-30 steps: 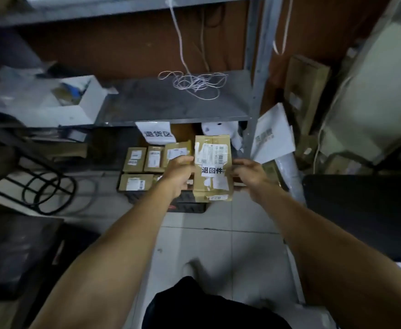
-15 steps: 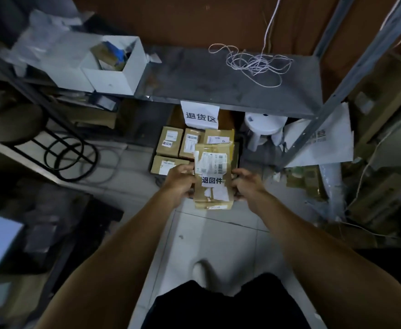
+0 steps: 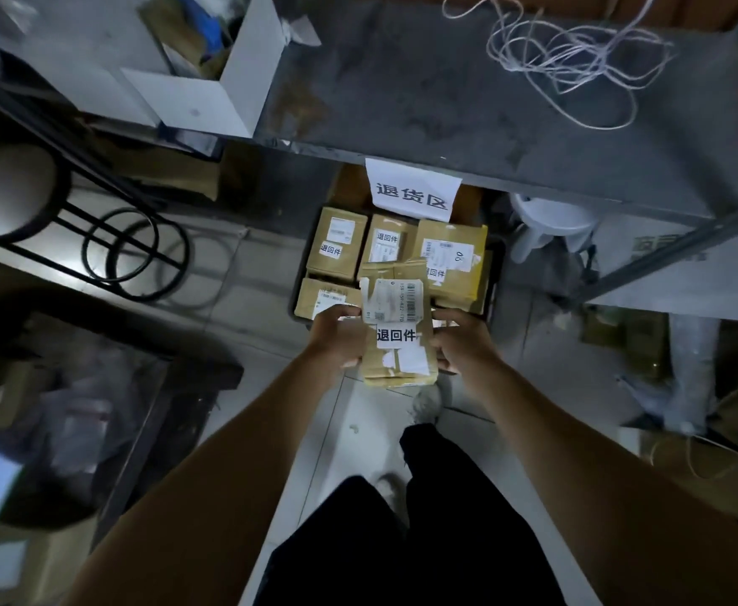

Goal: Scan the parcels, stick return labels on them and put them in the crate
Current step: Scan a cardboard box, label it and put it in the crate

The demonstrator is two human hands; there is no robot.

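Brown cardboard fills the middle of the head view: we hold a parcel (image 3: 397,338) between both hands, the left hand (image 3: 338,338) gripping its left edge and the right hand (image 3: 461,341) gripping its right edge, a white return label (image 3: 397,335) already stuck on its top face. Over the last second we have leaned in and carried the parcel forward and down, so the crate (image 3: 491,295) now lies just beyond and beneath our hands, with several labelled parcels (image 3: 336,244) in it. Above our hands a paper sign (image 3: 413,190) hangs from the metal shelf (image 3: 467,102). We judge this parcel scanned and labelled, with only the lowering into the crate's near side left.
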